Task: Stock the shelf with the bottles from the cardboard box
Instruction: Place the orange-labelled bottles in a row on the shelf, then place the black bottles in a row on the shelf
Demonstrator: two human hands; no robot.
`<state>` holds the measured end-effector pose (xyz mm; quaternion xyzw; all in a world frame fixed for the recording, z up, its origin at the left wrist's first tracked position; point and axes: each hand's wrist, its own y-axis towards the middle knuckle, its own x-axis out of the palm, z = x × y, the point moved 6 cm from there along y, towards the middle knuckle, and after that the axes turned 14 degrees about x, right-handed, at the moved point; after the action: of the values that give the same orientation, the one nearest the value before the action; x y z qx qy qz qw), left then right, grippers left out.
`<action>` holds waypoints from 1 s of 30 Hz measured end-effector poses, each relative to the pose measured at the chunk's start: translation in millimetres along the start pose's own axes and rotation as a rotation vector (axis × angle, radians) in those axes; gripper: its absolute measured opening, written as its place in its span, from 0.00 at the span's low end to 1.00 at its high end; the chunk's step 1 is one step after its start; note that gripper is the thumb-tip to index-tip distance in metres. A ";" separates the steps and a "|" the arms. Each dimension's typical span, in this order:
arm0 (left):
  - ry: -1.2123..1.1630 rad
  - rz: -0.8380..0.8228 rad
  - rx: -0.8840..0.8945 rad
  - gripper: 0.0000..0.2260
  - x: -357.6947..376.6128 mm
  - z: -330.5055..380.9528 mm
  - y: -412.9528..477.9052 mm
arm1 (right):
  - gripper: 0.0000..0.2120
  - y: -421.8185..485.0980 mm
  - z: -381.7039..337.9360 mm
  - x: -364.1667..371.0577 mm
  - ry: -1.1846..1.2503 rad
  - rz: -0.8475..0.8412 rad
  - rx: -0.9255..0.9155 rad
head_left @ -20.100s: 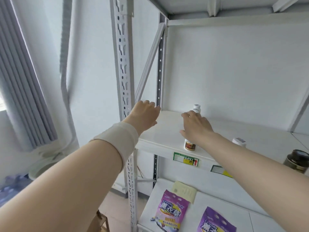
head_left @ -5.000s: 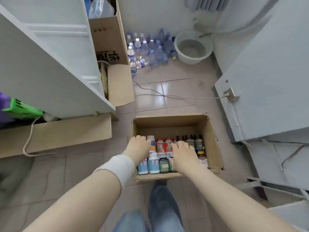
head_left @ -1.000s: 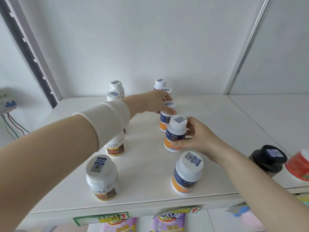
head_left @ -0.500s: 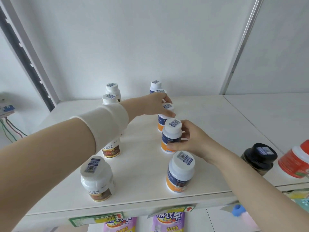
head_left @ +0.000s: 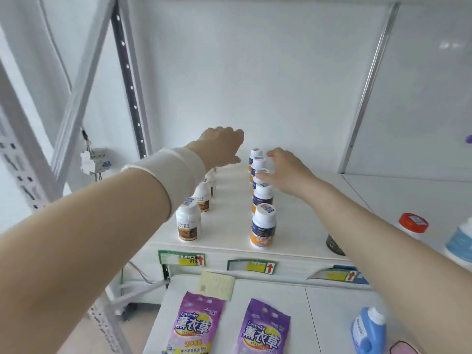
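Down low on the lower tier lie two purple lavender pouches (head_left: 194, 325), flat, with a blue plastic jug (head_left: 367, 330) off to the right. Up on the white metal shelf (head_left: 229, 200) there are two files of stocked bottles running away from the edge. The left row of white bottles with brown labels (head_left: 188, 223) is partly under the left forearm. The right row of white bottles with blue-and-orange labels (head_left: 263, 227) is packed cap to cap. Both front bottles stand close to the lip.

The right hand (head_left: 288, 172) is beside the far half of the right row, its fingers (head_left: 274, 153) relaxed and spread, cupped toward the caps and gripping nothing that I can make out. Further back the left hand (head_left: 219, 146) hovers above the rear of the left row, knuckles to the camera. Its fingers are hidden, so I cannot tell how they lie.

The cardboard box is out of view.

Danger here, I'd say: the white wristband (head_left: 178, 169) sits just over the left row's caps, so a low pull-back could clip one. On the right, a nudge could topple that tight line like dominoes, pushing the front bottle off onto the pouches. A red-capped jar (head_left: 412, 223) stands well apart from all this.
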<state>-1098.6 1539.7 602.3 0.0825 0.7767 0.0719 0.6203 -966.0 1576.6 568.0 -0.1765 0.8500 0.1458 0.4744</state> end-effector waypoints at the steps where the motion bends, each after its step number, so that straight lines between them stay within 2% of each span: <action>1: 0.113 -0.010 -0.011 0.21 -4.1 3.4 -17.1 | 0.26 -11.6 -8.4 3.4 -0.111 0.041 -0.045; 3: 0.271 -0.032 -0.043 0.19 -11.0 9.7 -55.0 | 0.25 -40.1 -24.5 13.7 -0.296 0.100 -0.139; 6: 0.370 -0.067 -0.103 0.19 -20.9 13.9 -114.5 | 0.22 -86.9 -51.3 31.5 -0.425 0.137 -0.268; 9: 0.410 -0.109 -0.160 0.20 -30.6 8.8 -175.1 | 0.20 -125.4 -82.1 53.2 -0.433 0.139 -0.341; 12: 0.426 -0.174 -0.247 0.21 -32.2 -11.6 -239.7 | 0.22 -158.8 -120.7 82.9 -0.416 0.074 -0.409; 17: 0.350 -0.259 -0.396 0.17 -8.0 -64.7 -366.8 | 0.25 -215.9 -195.0 155.7 -0.446 -0.045 -0.572; 24: 0.198 -0.396 -0.654 0.14 61.9 -155.6 -567.6 | 0.26 -298.2 -311.3 320.6 -0.506 -0.250 -0.783; 30: 0.007 -0.462 -0.828 0.19 158.2 -205.4 -686.9 | 0.24 -339.6 -346.0 468.8 -0.635 -0.428 -0.887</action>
<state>-1360.1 901.7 349.8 -0.3469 0.6827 0.2361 0.5982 -1307.0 1053.1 314.0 -0.4737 0.4696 0.4342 0.6055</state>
